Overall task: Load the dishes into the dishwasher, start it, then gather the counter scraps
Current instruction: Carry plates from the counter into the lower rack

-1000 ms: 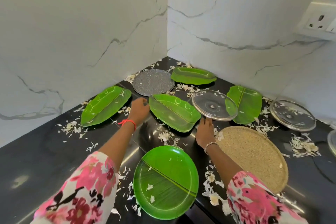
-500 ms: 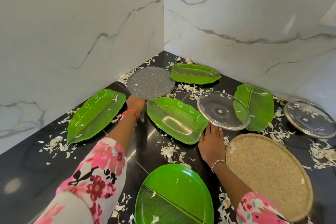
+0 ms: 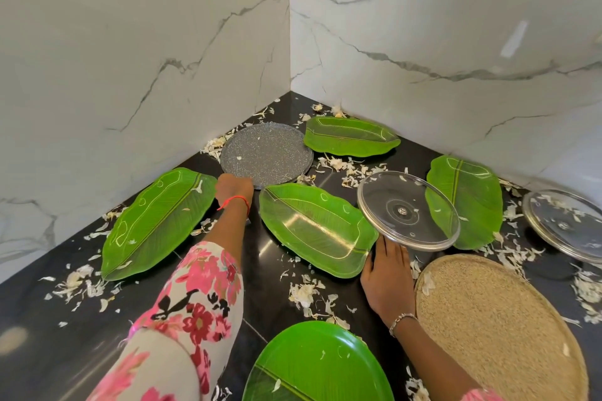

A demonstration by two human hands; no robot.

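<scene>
Both hands have moved forward since a second ago. Nearest me, the round green plate [image 3: 312, 365] and woven tray [image 3: 495, 329] lie flat on the black counter [image 3: 49, 352], with white peel scraps [image 3: 304, 295] all around. No dishwasher in view, so I judge nothing is loaded yet.

Right hand [image 3: 386, 280]: fingers straight, tips under the near rim of the glass lid [image 3: 407, 210]. It's touching, not gripping. The lid overlaps two leaf-shaped plates [image 3: 316, 231] and sits tilted.

Left hand [image 3: 234, 189] is at the near rim of the grey speckled plate [image 3: 265, 153]. Its fingers are hidden, so I can't tell if it has a hold.

Risk: levering the lid up from one edge with fingertips only. It could slide off and hit the stone. Scraps lying on the plates would also go into the machine.
</scene>
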